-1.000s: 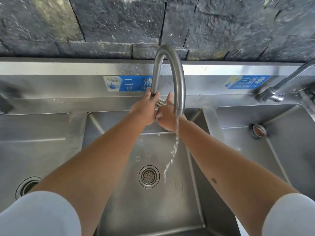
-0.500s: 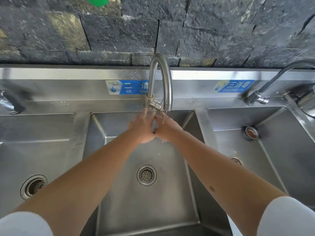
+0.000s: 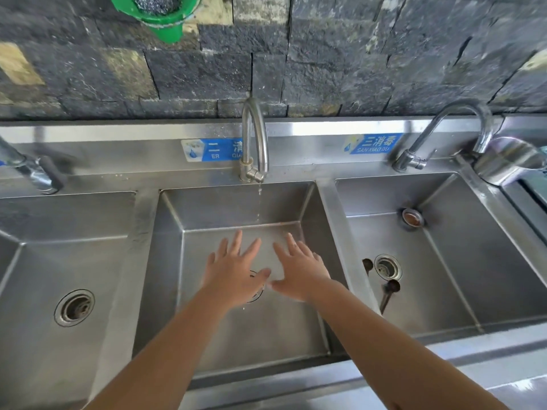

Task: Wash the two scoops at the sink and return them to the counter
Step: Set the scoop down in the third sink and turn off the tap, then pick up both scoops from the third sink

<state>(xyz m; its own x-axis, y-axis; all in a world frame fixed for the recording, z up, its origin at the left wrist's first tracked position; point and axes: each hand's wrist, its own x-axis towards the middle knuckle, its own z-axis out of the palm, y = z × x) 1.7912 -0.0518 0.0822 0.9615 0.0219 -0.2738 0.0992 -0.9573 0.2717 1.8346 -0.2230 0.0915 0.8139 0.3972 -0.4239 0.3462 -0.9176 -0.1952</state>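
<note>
My left hand (image 3: 233, 270) and my right hand (image 3: 299, 270) hover side by side over the middle sink basin (image 3: 165, 261), fingers spread and straight, holding nothing. They partly cover the drain. The middle faucet (image 3: 256, 137) lets out only a thin trickle. In the right basin (image 3: 461, 261), two small dark round-headed utensils lie beside the drain: one (image 3: 368, 264) to its left and one (image 3: 391, 287) below it, with a thin handle pointing toward me. They look like the scoops.
The left basin (image 3: 35, 291) has its own drain and a faucet (image 3: 32, 173) at the far left. A right faucet (image 3: 450, 131) arches over the right basin, next to a shiny steel vessel (image 3: 509, 161). A green holder (image 3: 159, 16) with steel wool hangs on the stone wall.
Both hands came off the faucet's base and drew back and down over the basin, fingers spreading. The water stream thinned to a trickle. The view pulled back.
</note>
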